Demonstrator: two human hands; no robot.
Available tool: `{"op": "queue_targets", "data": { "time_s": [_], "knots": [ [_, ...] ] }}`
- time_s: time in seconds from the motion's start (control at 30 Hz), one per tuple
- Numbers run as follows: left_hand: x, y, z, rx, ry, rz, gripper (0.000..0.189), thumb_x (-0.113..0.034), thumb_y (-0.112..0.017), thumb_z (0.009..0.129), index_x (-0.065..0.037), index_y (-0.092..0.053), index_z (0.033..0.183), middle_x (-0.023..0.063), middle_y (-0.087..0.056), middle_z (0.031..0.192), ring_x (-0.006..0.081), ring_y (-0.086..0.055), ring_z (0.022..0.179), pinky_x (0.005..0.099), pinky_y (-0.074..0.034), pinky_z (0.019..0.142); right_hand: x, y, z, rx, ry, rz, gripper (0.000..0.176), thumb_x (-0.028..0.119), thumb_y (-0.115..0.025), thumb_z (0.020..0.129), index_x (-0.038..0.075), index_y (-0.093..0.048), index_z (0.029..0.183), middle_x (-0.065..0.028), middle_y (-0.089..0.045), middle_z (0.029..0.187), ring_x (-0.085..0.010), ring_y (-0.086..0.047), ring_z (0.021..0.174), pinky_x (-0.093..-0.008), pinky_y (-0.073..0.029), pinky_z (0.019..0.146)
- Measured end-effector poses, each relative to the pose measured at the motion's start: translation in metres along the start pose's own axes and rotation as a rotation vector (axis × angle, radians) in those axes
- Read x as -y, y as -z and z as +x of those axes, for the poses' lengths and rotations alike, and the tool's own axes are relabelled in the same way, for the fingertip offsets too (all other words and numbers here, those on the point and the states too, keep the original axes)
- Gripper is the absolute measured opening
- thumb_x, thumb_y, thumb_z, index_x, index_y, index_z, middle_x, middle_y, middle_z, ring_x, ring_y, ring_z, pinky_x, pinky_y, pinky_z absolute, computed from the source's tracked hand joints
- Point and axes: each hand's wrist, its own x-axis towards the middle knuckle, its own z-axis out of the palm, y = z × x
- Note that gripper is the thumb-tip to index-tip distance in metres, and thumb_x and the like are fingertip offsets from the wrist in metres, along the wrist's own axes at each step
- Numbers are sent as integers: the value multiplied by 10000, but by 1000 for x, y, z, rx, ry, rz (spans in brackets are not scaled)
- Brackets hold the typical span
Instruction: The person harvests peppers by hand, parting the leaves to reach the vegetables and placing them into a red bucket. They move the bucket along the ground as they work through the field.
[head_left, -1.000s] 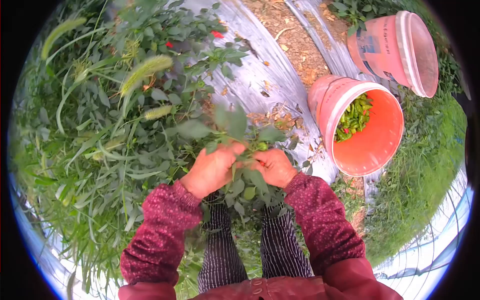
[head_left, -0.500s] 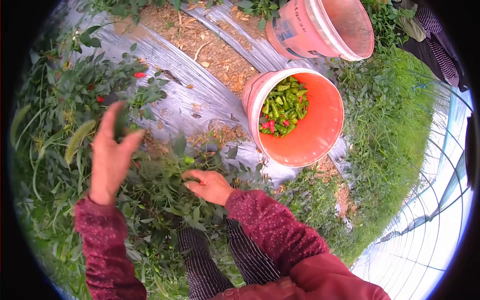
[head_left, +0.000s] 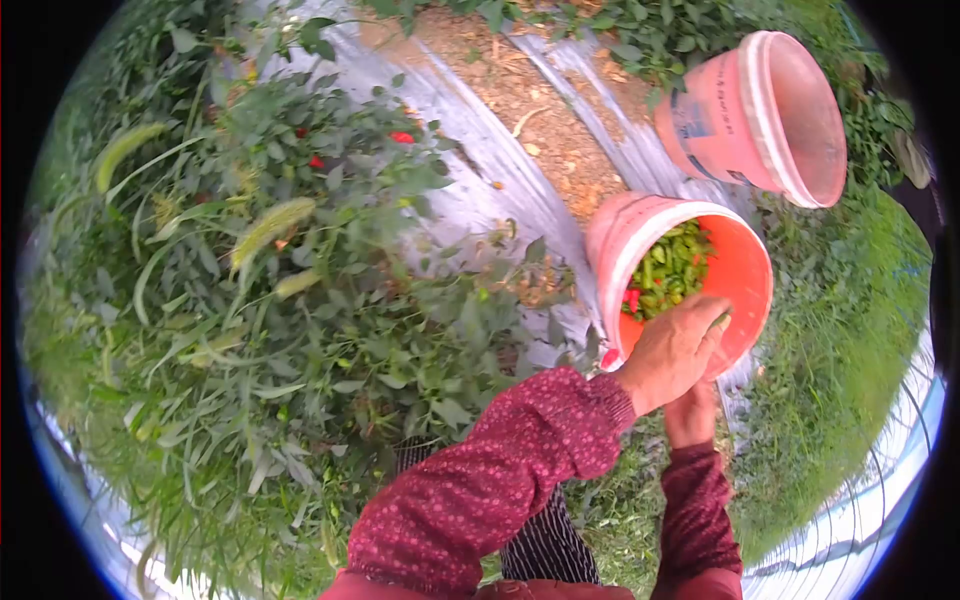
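A pink bucket [head_left: 740, 262] with an orange inside stands tilted in the head view. Green peppers [head_left: 664, 272] with a few red ones lie in it. My left hand [head_left: 672, 348] reaches across over its mouth, fingers curled; a bit of green shows at the fingertips, but I cannot tell what it holds. Under it, my right hand [head_left: 690, 414] is at the near side of the bucket rim, its fingers mostly hidden. Beside the left wrist, a red pepper [head_left: 610, 358] overlaps the rim's left edge.
A second pink bucket [head_left: 715, 125] leans at the upper right. Leafy pepper plants [head_left: 400, 330] with red peppers [head_left: 402, 137] and seedy grass heads [head_left: 270, 230] fill the left. Silvery plastic film [head_left: 480, 180] and bare soil [head_left: 540, 110] lie between the rows; grass [head_left: 850, 390] covers the right.
Both hands have left the plants and moved right to the filled bucket. The left arm now crosses in front of the right. The view has shifted, so plants and buckets appear farther right.
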Motion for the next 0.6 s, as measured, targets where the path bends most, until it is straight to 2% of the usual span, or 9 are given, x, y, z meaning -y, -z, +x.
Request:
{"op": "queue_targets", "data": {
  "time_s": [0.07,0.1,0.17,0.23,0.27,0.37,0.5,0.53,0.6],
  "knots": [
    [-3,33,-14,-2,128,-19,242,-208,-513,906,-48,-569,1079,198,-630,858,329,-636,758,393,-503,682,6,45,1,-290,-60,-150,465,171,-561,884,35,-411,1303,-127,-474,1307,-277,-455,1201,-416,-345,1020],
    [1,54,-25,52,177,133,230,-209,-536,898,-46,-576,1056,187,-631,838,312,-638,735,377,-507,659,3,64,1,-423,-10,-199,462,196,-575,880,49,-432,1294,-111,-473,1310,-256,-445,1206,-418,-339,1005],
    [15,94,-58,-81,134,234,280,-203,-613,854,-47,-578,1084,174,-639,940,259,-651,792,344,-524,700,-4,88,6,-503,42,-288,477,245,-590,877,68,-436,1292,-91,-470,1314,-253,-424,1220,-426,-330,996],
    [26,135,-88,-154,101,499,406,-207,-663,812,-15,-558,1154,184,-594,1135,285,-609,1001,349,-495,869,-8,91,8,-729,43,-302,494,288,-621,861,78,-448,1274,-83,-461,1321,-241,-388,1252,-417,-311,1001],
    [29,151,-103,-168,210,498,437,-213,-666,806,0,-543,1167,195,-579,1152,297,-580,1057,356,-467,912,-14,108,13,-522,-42,-176,527,312,-648,841,89,-439,1271,-76,-487,1292,-234,-449,1203,-417,-366,974],
    [36,181,-150,-52,411,559,492,-302,-642,815,-28,-505,1200,189,-530,1205,351,-548,1064,384,-449,914,-33,108,32,-367,-206,28,567,322,-661,829,99,-415,1289,-67,-515,1259,-232,-519,1130,-427,-439,919],
    [45,189,-191,3,371,567,469,-303,-636,821,-27,-519,1182,190,-522,1213,356,-555,1049,386,-459,900,-42,95,44,-445,-230,29,428,87,-521,869,81,-409,1283,-95,-533,1225,-269,-553,1082,-449,-481,895],
    [45,193,-194,-52,407,603,436,-296,-626,829,-26,-536,1159,187,-530,1204,355,-560,1043,385,-466,891,-38,86,42,-449,-212,1,417,4,-448,857,59,-412,1269,-120,-531,1215,-291,-552,1079,-454,-481,903],
    [46,206,-195,-211,430,635,353,-269,-605,843,-21,-582,1092,181,-564,1156,347,-571,1025,384,-484,859,-27,60,44,-374,-171,-27,399,16,-450,859,52,-419,1256,-126,-538,1199,-298,-556,1069,-459,-484,898]
  ]
}}
